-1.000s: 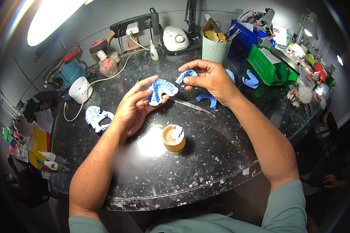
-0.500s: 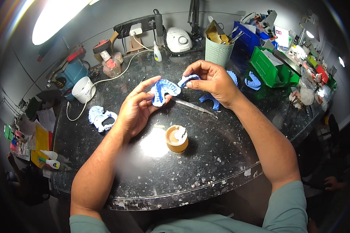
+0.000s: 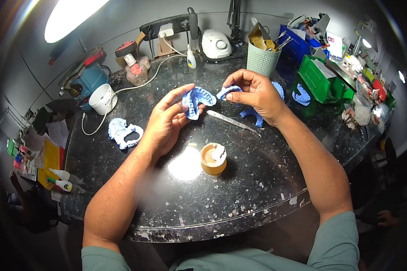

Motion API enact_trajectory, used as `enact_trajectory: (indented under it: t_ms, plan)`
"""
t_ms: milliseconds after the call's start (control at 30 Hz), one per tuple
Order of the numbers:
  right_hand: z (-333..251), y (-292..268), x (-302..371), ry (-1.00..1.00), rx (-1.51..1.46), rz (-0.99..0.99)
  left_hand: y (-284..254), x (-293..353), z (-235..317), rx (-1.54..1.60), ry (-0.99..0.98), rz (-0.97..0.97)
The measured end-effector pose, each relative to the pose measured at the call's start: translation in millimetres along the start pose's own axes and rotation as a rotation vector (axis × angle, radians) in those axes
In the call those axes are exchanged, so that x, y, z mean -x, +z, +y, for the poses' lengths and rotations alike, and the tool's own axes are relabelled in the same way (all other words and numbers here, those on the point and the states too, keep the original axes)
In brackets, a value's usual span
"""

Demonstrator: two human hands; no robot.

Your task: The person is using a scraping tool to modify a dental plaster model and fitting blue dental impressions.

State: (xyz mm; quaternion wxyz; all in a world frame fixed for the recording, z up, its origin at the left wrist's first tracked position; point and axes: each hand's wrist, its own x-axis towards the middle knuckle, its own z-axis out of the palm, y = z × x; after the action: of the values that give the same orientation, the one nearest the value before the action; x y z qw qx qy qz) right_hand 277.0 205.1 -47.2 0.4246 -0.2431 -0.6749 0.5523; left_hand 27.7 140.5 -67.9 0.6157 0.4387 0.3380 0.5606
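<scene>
My left hand (image 3: 169, 118) grips a blue horseshoe-shaped dental model (image 3: 197, 101) whose row of teeth shows. Close to its right, my right hand (image 3: 253, 95) pinches a smaller curved blue dental piece (image 3: 228, 92) between thumb and fingers; a small gap parts the two. Below them on the table lies a slim metal carving knife (image 3: 233, 122). More blue dental arches rest beyond my right hand: one (image 3: 253, 116) under the wrist, one (image 3: 278, 90) partly hidden, and one (image 3: 301, 95) farther right. A pale blue model (image 3: 123, 132) lies left of my left forearm.
A small tan cup (image 3: 213, 165) with white paste on its rim stands in front of me. Behind are a pale green basket (image 3: 262, 58), a white rounded device (image 3: 216, 45), a green bin (image 3: 319, 81) and a white tub (image 3: 102, 100) with a cable across it. White debris dots the black table (image 3: 239, 194).
The whole view has shifted, so things sit slightly farther right. The left-hand model is turned a little more upright, showing its teeth; both hands keep their holds.
</scene>
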Motion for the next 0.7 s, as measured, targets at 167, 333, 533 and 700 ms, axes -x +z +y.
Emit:
enact_trajectory:
  t_ms: [167,333,533,700]
  plan:
    - [2.4,-0.6,-0.5,0.001,-0.003,0.027,-0.1,-0.1,1.1,0.010,-0.013,0.002]
    - [1.6,-0.7,-0.6,-0.008,-0.006,0.032,1.7,0.0,0.6,-0.006,-0.002,0.014]
    - [1.3,-1.0,-0.6,-0.007,0.001,0.033,0.3,0.2,2.4,-0.029,-0.016,0.008]
    - [1.7,-0.6,-0.5,-0.013,-0.002,0.036,0.5,0.8,1.7,-0.014,-0.005,0.004]
